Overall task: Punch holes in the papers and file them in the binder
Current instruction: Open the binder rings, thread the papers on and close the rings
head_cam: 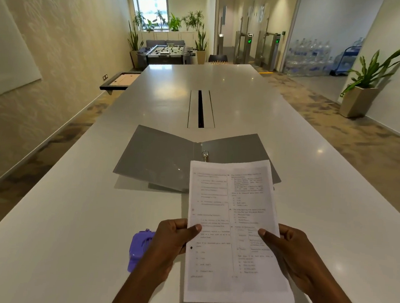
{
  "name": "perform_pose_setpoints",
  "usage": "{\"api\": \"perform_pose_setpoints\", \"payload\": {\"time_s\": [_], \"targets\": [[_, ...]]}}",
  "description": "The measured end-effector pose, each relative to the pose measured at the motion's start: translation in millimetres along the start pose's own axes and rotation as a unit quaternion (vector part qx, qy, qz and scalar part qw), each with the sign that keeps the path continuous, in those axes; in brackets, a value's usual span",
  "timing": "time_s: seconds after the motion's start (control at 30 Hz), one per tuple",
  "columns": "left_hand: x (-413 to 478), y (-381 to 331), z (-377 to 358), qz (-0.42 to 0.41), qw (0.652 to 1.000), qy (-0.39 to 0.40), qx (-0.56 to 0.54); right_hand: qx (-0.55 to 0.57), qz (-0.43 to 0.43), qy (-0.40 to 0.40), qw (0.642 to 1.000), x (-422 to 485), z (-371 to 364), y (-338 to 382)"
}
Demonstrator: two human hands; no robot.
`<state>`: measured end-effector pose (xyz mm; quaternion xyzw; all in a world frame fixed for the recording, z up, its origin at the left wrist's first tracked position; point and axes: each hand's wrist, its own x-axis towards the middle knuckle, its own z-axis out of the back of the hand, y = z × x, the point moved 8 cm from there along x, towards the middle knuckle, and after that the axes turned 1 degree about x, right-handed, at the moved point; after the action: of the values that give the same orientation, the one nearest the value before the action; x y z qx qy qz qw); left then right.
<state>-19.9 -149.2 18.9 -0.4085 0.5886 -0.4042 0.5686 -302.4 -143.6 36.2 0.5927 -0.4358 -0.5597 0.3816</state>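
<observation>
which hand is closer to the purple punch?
Left. The left hand grips the papers' left edge right beside the punch, partly covering it. The right hand holds the opposite edge, across the sheet from it.

Brightness: evenly lit room, warm and fairly bright.
Sources: blown-out window (151, 3) at the far end; ceiling spots mirrored as small glints on the table (311, 184).
Shadows: soft ones under the open binder (160, 157) and along the near edge of the papers (236, 226).
Blur: printed text smeared and unreadable — purple hole punch (138, 251) soft.
Distortion: wide-angle; walls and table edges bow outward toward the corners.
</observation>
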Motion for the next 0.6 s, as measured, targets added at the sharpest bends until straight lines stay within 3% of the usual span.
{"api": "perform_pose_setpoints", "payload": {"time_s": [0.13, 0.2, 0.27, 0.47, 0.53, 0.6], "targets": [[27.6, -18.9, -2.0, -0.037, 0.996, -0.081, 0.003, 0.02, -0.017, -0.03, 0.999, 29.8, 21.9, 7.0], [47.4, -29.7, 3.3, -0.085, 0.98, -0.146, 0.104, 0.024, -0.009, -0.051, 0.998, 49.0, 34.7, 21.1], [64.0, -43.2, -2.8, -0.138, 0.943, -0.178, 0.247, 0.026, 0.004, -0.071, 0.997, 71.7, 45.5, 39.5], [138.0, -53.0, -50.9, -0.243, 0.824, -0.093, 0.503, 0.009, 0.018, -0.078, 0.997, 144.7, 41.2, 91.6], [165.1, -42.2, -57.9, -0.24, 0.789, -0.081, 0.559, -0.006, 0.015, -0.083, 0.996, 170.0, 35.1, 98.1], [181.3, -32.2, -61.0, -0.2, 0.785, -0.071, 0.582, -0.03, 0.004, -0.092, 0.995, 195.9, 32.7, 96.1]]}}
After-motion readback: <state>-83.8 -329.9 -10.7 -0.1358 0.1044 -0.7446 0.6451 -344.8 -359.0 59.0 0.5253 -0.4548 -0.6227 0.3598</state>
